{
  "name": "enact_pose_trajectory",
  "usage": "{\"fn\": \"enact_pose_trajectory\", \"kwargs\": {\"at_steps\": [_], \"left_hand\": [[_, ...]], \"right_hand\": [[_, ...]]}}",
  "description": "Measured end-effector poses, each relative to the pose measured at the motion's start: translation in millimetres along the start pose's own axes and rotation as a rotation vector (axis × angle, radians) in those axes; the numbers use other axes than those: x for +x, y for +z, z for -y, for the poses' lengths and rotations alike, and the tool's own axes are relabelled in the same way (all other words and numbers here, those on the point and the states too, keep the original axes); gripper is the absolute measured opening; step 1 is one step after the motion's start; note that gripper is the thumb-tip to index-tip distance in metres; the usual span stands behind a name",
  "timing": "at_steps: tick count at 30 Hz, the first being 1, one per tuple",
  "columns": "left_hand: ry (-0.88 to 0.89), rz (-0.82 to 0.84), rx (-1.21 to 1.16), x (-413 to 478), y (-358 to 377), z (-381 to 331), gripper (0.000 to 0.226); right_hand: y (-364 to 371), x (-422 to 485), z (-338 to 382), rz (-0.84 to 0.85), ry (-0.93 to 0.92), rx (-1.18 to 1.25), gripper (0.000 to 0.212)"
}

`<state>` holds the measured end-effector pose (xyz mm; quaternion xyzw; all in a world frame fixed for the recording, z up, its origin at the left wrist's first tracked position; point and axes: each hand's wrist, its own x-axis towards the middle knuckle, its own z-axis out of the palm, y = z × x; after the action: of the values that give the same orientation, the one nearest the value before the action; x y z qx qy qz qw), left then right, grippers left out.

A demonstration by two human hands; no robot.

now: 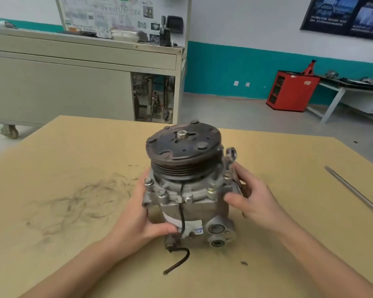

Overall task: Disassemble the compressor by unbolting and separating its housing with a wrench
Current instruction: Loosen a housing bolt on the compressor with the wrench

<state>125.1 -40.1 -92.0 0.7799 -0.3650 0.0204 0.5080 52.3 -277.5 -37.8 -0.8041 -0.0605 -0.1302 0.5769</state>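
The compressor (187, 196) stands upright near the middle of the wooden table (73, 147), pulley on top. The left hand (136, 218) and the right hand (256, 201) both grip its sides, probably to steady it while the housing bolts (162, 192) are reached.

**Workshop interior seen across a tan counter (73, 151)**
Dark scuff marks (80, 201) smear the counter's left half. Behind it stands a beige cabinet (63, 82) on a caster (10, 131), with a wiring diagram board (108, 14) rising above it. A red cabinet (291, 91) sits on the floor against the teal wall band (224, 67), beside a cluttered white-legged table (340, 93). A dark poster (345, 14) hangs upper right.
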Motion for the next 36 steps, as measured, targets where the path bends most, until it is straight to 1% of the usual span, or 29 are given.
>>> {"fn": "enact_pose_trajectory", "kwargs": {"at_steps": [1,2,4,5,6,8,9,11,12,13,14,15,17,18,19,20,21,22,23,25,26,28,30,32,34,36], "left_hand": [[-0.028,-0.010,-0.007,-3,-1,1,0.120],[-0.066,-0.025,-0.020,-5,-2,-1,0.119],[-0.069,-0.044,-0.008,-11,-7,-5,0.108],[-0.062,-0.041,0.011,-13,-11,-4,0.103],[-0.065,-0.017,0.035,-14,-19,-5,0.101],[-0.052,0.006,0.053,-10,-42,-12,0.109],[-0.035,-0.031,0.032,-5,-55,-18,0.113],[0.017,-0.123,-0.030,11,-79,-41,0.111],[0.053,-0.129,-0.042,21,-86,-58,0.111],[0.087,-0.092,-0.019,29,-89,-74,0.111],[0.105,-0.022,0.038,38,-87,-90,0.111],[0.095,0.068,0.114,45,-82,-102,0.111],[0.048,0.231,0.276,57,-66,-117,0.112],[0.038,0.258,0.392,60,-57,-118,0.111],[0.033,0.230,0.504,62,-49,-118,0.109],[0.045,0.165,0.564,61,-44,-117,0.106],[0.061,0.103,0.563,59,-41,-117,0.103],[0.074,0.056,0.493,56,-40,-116,0.100],[0.081,0.018,0.367,52,-40,-113,0.097],[0.090,-0.074,0.073,47,-42,-105,0.091],[0.084,-0.129,-0.015,44,-43,-100,0.091],[0.019,-0.174,-0.113,40,-43,-88,0.099],[-0.094,-0.140,-0.174,37,-38,-77,0.109],[-0.151,-0.142,-0.246,36,-31,-69,0.115],[-0.149,-0.173,-0.291,36,-24,-64,0.111],[-0.137,-0.190,-0.316,36,-20,-61,0.101]], "right_hand": [[3,6,3,0.001,0.004,0.001,0.069],[6,11,6,0.016,-0.009,-0.007,0.062],[10,19,12,0.071,-0.050,-0.024,0.053],[11,20,14,0.088,-0.057,-0.019,0.052],[10,21,15,0.090,-0.049,-0.016,0.054],[3,22,15,0.097,-0.017,-0.026,0.062],[-1,22,15,0.112,-0.003,-0.046,0.064],[-5,19,15,0.129,0.018,-0.080,0.060],[-6,17,15,0.125,0.023,-0.077,0.059],[-6,15,16,0.112,0.034,-0.058,0.060],[-6,12,17,0.082,0.055,-0.022,0.061],[-7,10,19,0.032,0.076,0.035,0.054],[-16,2,26,-0.160,0.060,0.144,0.030],[-21,-4,31,-0.259,0.036,0.194,0.022],[-26,-11,38,-0.340,0.010,0.266,0.023],[-30,-19,47,-0.389,-0.016,0.368,0.025],[-31,-26,56,-0.417,-0.046,0.474,0.025],[-31,-32,65,-0.438,-0.078,0.549,0.023],[-29,-36,73,-0.462,-0.110,0.572,0.021],[-23,-41,84,-0.538,-0.139,0.473,0.017],[-20,-42,89,-0.569,-0.144,0.440,0.015],[-11,-43,95,-0.613,-0.161,0.508,0.013],[-2,-40,102,-0.623,-0.190,0.720,0.012],[5,-35,107,-0.621,-0.199,0.923,0.014],[9,-28,112,-0.617,-0.164,1.057,0.017],[12,-23,114,-0.583,-0.097,1.125,0.025]]}}
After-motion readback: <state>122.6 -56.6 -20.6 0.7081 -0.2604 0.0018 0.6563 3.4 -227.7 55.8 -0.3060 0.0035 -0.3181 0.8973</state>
